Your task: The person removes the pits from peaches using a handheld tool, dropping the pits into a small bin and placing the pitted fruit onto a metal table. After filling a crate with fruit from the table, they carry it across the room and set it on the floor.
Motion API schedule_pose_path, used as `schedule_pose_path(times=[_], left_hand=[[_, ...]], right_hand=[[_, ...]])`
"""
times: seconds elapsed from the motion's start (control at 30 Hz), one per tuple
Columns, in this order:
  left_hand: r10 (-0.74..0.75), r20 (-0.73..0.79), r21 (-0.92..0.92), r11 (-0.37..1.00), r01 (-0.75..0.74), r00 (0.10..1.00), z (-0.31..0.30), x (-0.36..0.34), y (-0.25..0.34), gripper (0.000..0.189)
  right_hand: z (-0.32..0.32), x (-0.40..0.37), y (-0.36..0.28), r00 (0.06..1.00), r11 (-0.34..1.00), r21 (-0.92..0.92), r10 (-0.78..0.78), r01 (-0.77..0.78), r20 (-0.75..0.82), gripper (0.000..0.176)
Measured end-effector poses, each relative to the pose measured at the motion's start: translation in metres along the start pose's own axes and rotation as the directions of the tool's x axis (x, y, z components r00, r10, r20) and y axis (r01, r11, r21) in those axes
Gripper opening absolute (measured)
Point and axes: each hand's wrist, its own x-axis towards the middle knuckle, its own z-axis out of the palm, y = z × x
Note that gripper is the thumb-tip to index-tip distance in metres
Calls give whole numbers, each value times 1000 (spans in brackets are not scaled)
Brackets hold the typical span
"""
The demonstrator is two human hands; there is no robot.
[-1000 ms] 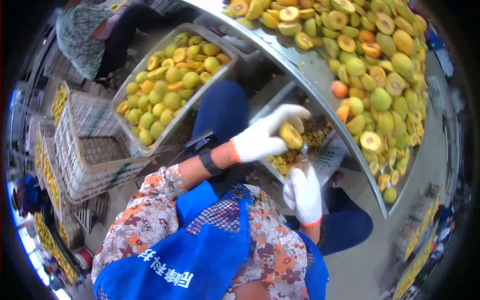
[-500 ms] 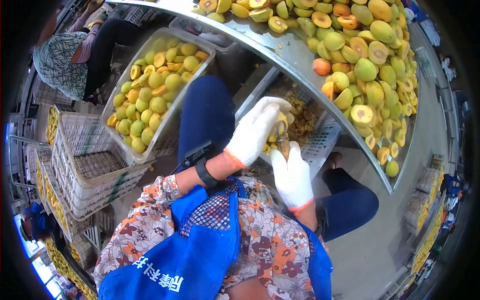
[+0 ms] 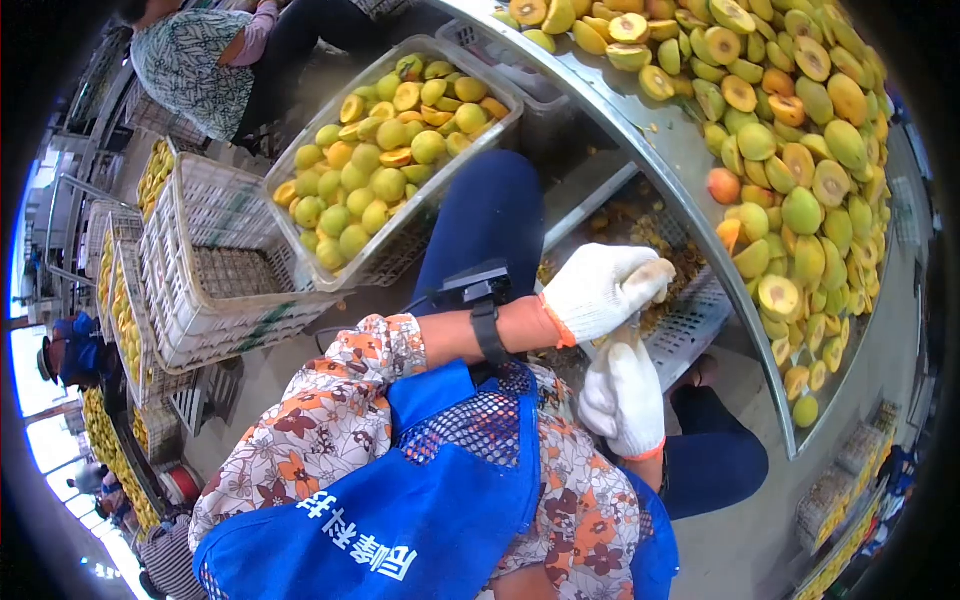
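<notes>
My left hand (image 3: pixel 600 292), in a white knit glove with stained fingertips, is curled closed over the crate of scraps; what lies inside its fingers is hidden. Just below it, my right hand (image 3: pixel 625 395), also gloved, is closed around a small pitting tool (image 3: pixel 634 322). Only a narrow part of the tool shows between the two hands, its tip covered by the left one. Beneath them stands a white perforated crate (image 3: pixel 690 335) with yellow-brown fruit scraps (image 3: pixel 655 232).
A metal table (image 3: pixel 665 165) heaped with halved yellow-green fruit (image 3: pixel 790 210) curves along the right. At left, a full crate of fruit (image 3: pixel 375 170) stands beside an emptied white crate (image 3: pixel 225 310). Another person (image 3: pixel 195 65) sits at upper left.
The view has shifted, so the surroundings sit further right and tilted. My left hand has turned and closed over the tool's tip; the fruit piece and looped metal end seen before are now hidden.
</notes>
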Motion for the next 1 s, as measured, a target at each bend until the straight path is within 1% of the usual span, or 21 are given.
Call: schedule_pose_path(times=[0.03,0.07,0.13,0.2,0.27,0.33,0.4,0.43,0.47,0.53,0.57,0.6,0.67,0.73,0.8,0.83,0.87,0.9,0.93,0.97,1.0], left_hand=[[-3,-8,3,1000,3,1000,-2,0,0,36],[-75,61,-110,991,82,995,-3,2,0,35],[-137,130,-216,963,163,982,-1,3,-4,34],[50,31,-94,994,-47,998,3,0,-9,34],[-18,45,-111,994,23,999,2,5,-4,33],[-220,238,-350,889,295,946,-1,12,1,31],[-214,216,-292,917,272,953,2,14,-6,29],[85,98,-10,996,-84,992,2,15,-16,29],[395,77,296,868,-400,915,4,15,-25,29],[418,52,270,868,-416,907,7,18,-21,28],[94,92,-82,993,-87,991,10,18,-19,28],[-208,239,-386,876,289,949,11,16,-15,28],[-177,210,-388,888,248,961,8,13,-17,28],[-50,263,-353,924,145,963,1,10,-13,27],[-5,312,-386,913,132,950,-4,13,-8,35],[21,299,-484,865,132,954,-4,13,-5,40],[47,284,-575,808,131,958,-4,14,-3,45],[129,110,-576,816,-42,986,0,20,4,55],[-115,112,-719,677,160,987,0,21,11,59],[-194,44,-748,643,161,980,-7,26,16,60],[-274,-17,-778,608,160,961,-23,32,22,62]], right_hand=[[-6,-2,1,994,993,104,36,-46,102,19],[-11,-4,2,977,974,202,60,-102,205,23],[-14,-4,3,959,963,228,80,-145,271,28],[-15,-4,4,948,953,259,72,-156,309,28],[-14,-6,3,952,935,304,90,-182,293,29],[-14,-7,5,955,912,353,113,-209,275,30],[-16,-5,7,944,875,425,96,-231,316,32],[-15,-4,7,944,876,424,94,-229,316,32],[-14,-2,8,944,887,406,87,-218,317,32],[-11,-2,8,947,899,392,69,-196,315,33],[-10,-2,7,952,905,383,70,-187,299,33],[-10,-2,6,956,910,373,73,-180,285,34],[-15,-2,8,926,881,413,68,-230,371,34],[-16,-1,9,888,847,446,64,-289,455,35],[-17,2,9,813,784,507,-4,-359,582,37],[-14,0,7,829,804,493,-2,-331,560,39],[-13,1,5,826,805,490,0,-335,564,39],[-13,2,3,795,824,462,-22,-329,606,41],[-14,3,2,762,842,434,-43,-320,646,42],[-15,1,2,787,898,377,-60,-226,614,43],[-16,-2,2,788,897,379,-59,-228,613,43]])
